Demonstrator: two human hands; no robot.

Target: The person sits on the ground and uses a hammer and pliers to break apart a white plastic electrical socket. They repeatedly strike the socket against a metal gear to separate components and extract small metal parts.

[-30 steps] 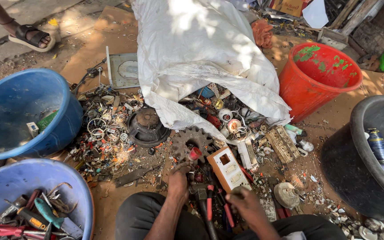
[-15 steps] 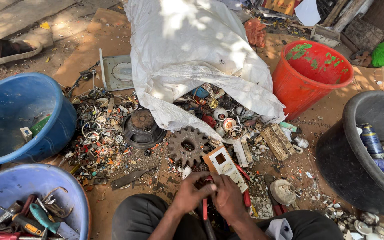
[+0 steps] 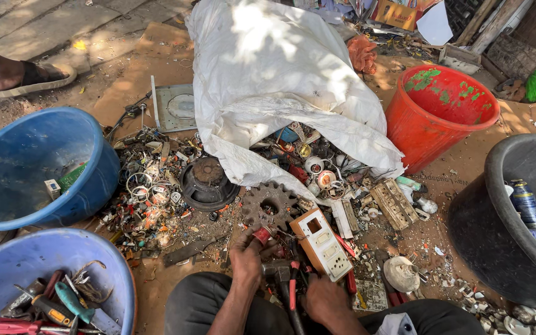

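Both hands have drawn back from the scrap pile, left hand (image 3: pixel 247 260) now gripping a red-tipped piece (image 3: pixel 262 235).

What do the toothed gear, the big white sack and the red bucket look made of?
Gear: likely steel or iron, dull brown and rusty, with thick cut teeth. White sack: seemingly woven plastic, matte, creased into soft folds. Red bucket: moulded plastic by its smooth, even wall, with green smears inside.

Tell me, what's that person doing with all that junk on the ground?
A person sits on the ground in front of a heap of scrap spilling from a white sack. The left hand rests by a small red part next to a rusty gear. The right hand is beside red-handled pliers and a white switch plate. Blue tubs, a red bucket and a black tub stand around.
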